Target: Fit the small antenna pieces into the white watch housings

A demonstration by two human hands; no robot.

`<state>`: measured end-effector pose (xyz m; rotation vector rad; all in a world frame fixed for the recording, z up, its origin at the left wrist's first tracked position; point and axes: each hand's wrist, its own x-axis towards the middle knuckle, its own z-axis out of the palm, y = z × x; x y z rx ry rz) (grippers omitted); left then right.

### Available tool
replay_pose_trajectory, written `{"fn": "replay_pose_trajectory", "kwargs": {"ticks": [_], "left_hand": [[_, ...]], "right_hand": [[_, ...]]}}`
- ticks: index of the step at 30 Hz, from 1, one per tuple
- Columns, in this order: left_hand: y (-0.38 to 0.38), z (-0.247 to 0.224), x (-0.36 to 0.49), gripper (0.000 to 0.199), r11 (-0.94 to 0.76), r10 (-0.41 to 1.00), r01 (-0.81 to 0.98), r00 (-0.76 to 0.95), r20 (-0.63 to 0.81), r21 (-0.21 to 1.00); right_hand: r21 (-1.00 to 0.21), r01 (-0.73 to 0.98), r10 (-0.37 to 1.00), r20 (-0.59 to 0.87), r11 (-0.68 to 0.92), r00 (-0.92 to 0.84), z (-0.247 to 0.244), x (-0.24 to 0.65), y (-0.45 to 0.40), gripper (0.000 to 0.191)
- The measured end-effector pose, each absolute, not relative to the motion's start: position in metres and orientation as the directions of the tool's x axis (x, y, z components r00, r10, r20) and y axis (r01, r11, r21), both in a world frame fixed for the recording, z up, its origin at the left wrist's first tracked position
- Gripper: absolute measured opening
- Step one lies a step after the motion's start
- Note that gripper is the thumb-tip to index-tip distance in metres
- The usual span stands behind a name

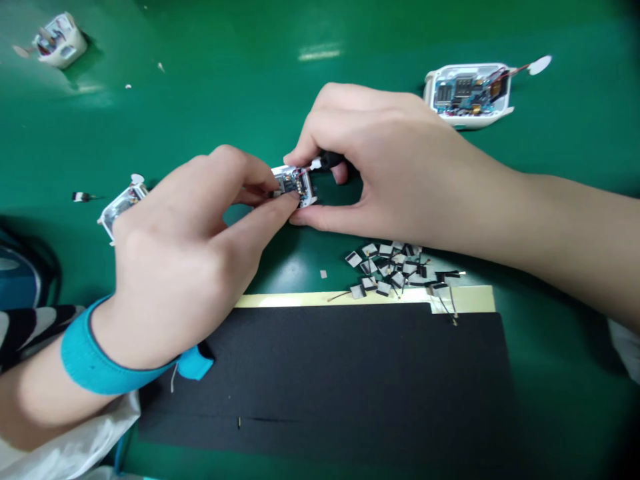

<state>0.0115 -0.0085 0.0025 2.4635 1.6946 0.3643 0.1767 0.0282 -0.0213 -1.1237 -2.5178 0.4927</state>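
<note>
Between my two hands is a small white plastic device housing with an exposed circuit board. My left hand has its thumb and fingers closed on the housing's left part, the thumb tip pressing on the board. My right hand grips the right end between thumb and index finger. A white disc and a dark cylindrical part show by the right fingers; what that part is I cannot tell. Just below lies a pile of small black-and-white pieces with thin cable tails.
Similar open housings lie at the upper right, upper left and beside my left hand. A black mat with a yellow tape edge covers the near green table. A blue wrist strap circles my left wrist.
</note>
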Motion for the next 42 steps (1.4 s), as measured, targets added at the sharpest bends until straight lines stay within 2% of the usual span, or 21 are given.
{"fn": "replay_pose_trajectory", "kwargs": {"ticks": [7, 12, 15, 18, 21, 23, 25, 29, 31, 34, 40, 42], "left_hand": [[-0.008, 0.004, 0.009, 0.029, -0.467, 0.881, 0.869, 0.44, 0.172, 0.167], [-0.008, 0.0, 0.004, 0.023, -0.584, 0.794, 0.809, 0.553, 0.252, 0.066], [-0.009, -0.003, -0.001, 0.018, -0.676, 0.703, 0.736, 0.656, 0.276, -0.027], [-0.009, -0.006, -0.004, 0.018, -0.729, 0.627, 0.675, 0.725, 0.285, -0.114], [-0.008, -0.008, -0.006, 0.02, -0.735, 0.611, 0.663, 0.738, 0.286, -0.14], [-0.008, -0.009, -0.005, 0.023, -0.733, 0.608, 0.665, 0.736, 0.298, -0.146], [-0.008, -0.009, -0.005, 0.024, -0.727, 0.608, 0.671, 0.728, 0.316, -0.145], [-0.007, -0.012, -0.004, 0.024, -0.728, 0.595, 0.675, 0.71, 0.377, -0.122], [-0.007, -0.013, -0.004, 0.026, -0.726, 0.594, 0.676, 0.708, 0.382, -0.126], [-0.007, -0.013, -0.004, 0.031, -0.711, 0.616, 0.688, 0.709, 0.344, -0.147], [-0.008, -0.013, -0.004, 0.026, -0.703, 0.633, 0.695, 0.709, 0.311, -0.151], [-0.008, -0.013, -0.004, 0.026, -0.699, 0.646, 0.701, 0.703, 0.297, -0.139]], "right_hand": [[-0.443, 0.635, 0.757, 0.182, 0.633, -0.627, -0.025, 0.177, 0.03, 0.035], [-0.57, 0.496, 0.716, 0.258, 0.655, -0.649, -0.024, 0.185, 0.032, 0.025], [-0.618, 0.436, 0.712, 0.307, 0.654, -0.632, -0.022, 0.19, 0.033, 0.029], [-0.557, 0.484, 0.723, 0.37, 0.675, -0.583, -0.022, 0.195, 0.033, 0.026], [-0.466, 0.569, 0.735, 0.396, 0.677, -0.551, -0.022, 0.203, 0.03, 0.019], [-0.459, 0.584, 0.742, 0.393, 0.67, -0.543, -0.021, 0.208, 0.025, 0.016], [-0.523, 0.573, 0.775, 0.397, 0.631, -0.492, -0.018, 0.21, 0.02, 0.016], [-0.8, 0.385, 0.883, 0.365, 0.46, -0.295, -0.013, 0.196, 0.014, 0.012], [-0.839, 0.29, 0.878, 0.383, 0.461, -0.286, -0.013, 0.183, 0.013, 0.01], [-0.796, 0.28, 0.833, 0.448, 0.537, -0.325, -0.016, 0.169, 0.015, 0.011], [-0.649, 0.405, 0.765, 0.549, 0.644, -0.336, -0.021, 0.167, 0.014, 0.012], [-0.632, 0.413, 0.755, 0.565, 0.655, -0.333, -0.021, 0.168, 0.014, 0.012]]}}
